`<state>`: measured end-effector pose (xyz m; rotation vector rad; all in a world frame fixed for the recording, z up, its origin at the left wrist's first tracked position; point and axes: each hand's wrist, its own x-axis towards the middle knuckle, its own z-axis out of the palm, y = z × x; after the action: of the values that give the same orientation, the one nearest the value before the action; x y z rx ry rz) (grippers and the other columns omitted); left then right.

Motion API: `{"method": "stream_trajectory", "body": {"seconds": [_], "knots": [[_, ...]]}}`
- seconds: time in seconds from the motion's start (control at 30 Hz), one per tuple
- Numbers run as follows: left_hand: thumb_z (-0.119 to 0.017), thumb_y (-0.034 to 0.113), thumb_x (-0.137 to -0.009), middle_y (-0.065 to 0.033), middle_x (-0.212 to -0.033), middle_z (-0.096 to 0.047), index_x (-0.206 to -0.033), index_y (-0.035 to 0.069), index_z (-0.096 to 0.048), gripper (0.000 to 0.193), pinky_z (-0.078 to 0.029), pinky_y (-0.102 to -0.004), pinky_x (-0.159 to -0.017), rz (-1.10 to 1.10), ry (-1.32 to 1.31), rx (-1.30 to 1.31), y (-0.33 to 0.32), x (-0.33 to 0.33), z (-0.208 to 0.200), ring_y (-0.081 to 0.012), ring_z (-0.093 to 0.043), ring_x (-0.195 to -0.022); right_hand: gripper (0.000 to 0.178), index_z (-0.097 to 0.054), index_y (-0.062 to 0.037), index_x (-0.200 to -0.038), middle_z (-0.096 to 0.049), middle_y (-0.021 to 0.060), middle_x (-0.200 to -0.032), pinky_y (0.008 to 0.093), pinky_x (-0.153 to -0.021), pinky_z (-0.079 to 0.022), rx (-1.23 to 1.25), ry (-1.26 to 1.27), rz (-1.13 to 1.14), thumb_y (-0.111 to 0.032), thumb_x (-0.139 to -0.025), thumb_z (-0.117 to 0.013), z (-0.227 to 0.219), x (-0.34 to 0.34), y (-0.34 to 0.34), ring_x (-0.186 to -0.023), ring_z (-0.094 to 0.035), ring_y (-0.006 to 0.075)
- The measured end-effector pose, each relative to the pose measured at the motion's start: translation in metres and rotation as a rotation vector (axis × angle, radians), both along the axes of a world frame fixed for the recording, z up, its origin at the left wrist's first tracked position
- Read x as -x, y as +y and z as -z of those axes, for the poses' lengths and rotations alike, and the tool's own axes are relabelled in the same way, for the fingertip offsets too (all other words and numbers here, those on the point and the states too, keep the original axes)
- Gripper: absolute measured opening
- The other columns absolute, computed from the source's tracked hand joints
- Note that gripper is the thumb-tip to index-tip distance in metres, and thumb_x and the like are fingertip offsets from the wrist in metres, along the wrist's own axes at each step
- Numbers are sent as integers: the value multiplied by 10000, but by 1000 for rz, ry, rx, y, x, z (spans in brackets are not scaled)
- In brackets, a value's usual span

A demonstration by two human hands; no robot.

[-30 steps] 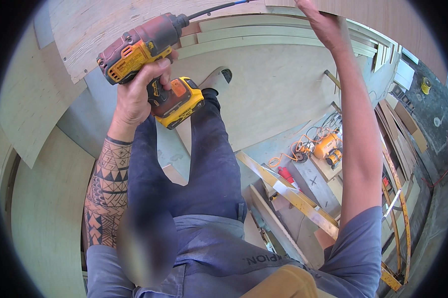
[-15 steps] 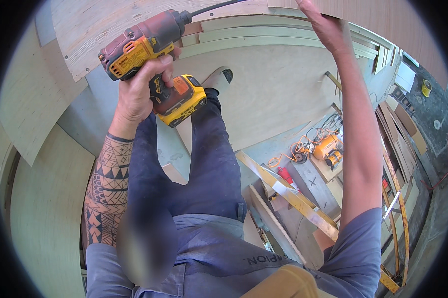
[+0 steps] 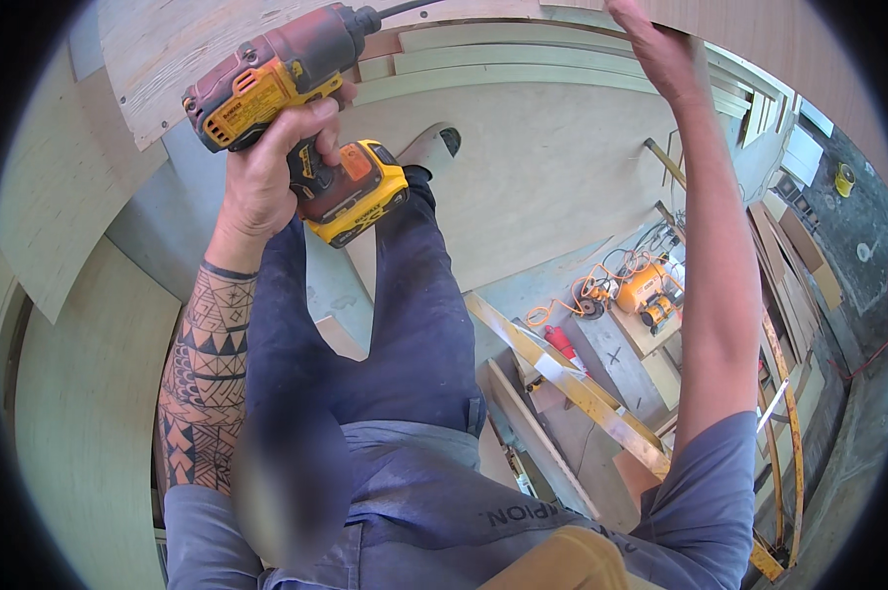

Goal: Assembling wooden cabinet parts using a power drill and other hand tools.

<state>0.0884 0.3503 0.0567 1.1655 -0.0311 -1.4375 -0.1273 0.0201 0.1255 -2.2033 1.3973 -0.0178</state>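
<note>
In the upper left, my left hand is wrapped round the handle of a red, yellow and black cordless impact driver. A yellow and black battery pack forms its base. From its nose a long dark bit runs up to the right, its tip beyond the top edge. Raised at the top right, my right hand is against the edge of a thin wooden panel. Its fingers are partly hidden and cut off, so their grip cannot be made out. A pale plywood board lies behind the driver.
Stacked pale boards run below the panel. Lower right stand a yellow ladder rail, an orange machine with coiled hoses and a red bottle-like object. A large curved sheet leans at left. A yellow tape-like roll lies far right.
The driver and my left hand have shifted slightly up and left in the picture. My right hand stays at the panel's edge, and the whole view has moved a little.
</note>
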Motion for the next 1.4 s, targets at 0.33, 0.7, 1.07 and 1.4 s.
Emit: {"method": "stream_trajectory", "body": {"seconds": [0.33,0.7,1.07,1.4], "knots": [[-674,116,-934,-141,-1181,-687,-1301,-1,-617,389,-539,-296,-697,-21,21,-12,-2,2,0,-109,-559,-762,650,-658,64,-1289,-689,221,-1236,401,-1022,-508,-27,-63,20,-432,-897,-807,0,-2,1,-1203,-634,304],[-698,213,-975,-115,-1137,-706,-1266,16,-630,357,-540,-268,-620,-54,17,47,-28,-7,-10,-85,-559,-696,611,-679,58,-1262,-696,216,-1225,396,-994,-524,-37,-19,41,-400,-883,-819,-11,1,12,-1163,-655,293],[-753,232,-909,-101,-1055,-751,-1189,32,-697,349,-524,-263,-583,-103,2,-13,-25,-3,-9,-83,-573,-659,624,-657,70,-1275,-671,207,-1239,403,-1006,-516,2,-93,-7,-400,-893,-806,-9,-4,14,-1191,-630,294],[-716,208,-941,-121,-1095,-718,-1250,21,-651,368,-545,-262,-596,-61,14,-8,-25,-1,-18,-88,-572,-668,621,-667,60,-1270,-673,213,-1233,418,-1009,-516,-43,-122,-3,-420,-900,-805,-13,1,11,-1192,-633,309]]}}
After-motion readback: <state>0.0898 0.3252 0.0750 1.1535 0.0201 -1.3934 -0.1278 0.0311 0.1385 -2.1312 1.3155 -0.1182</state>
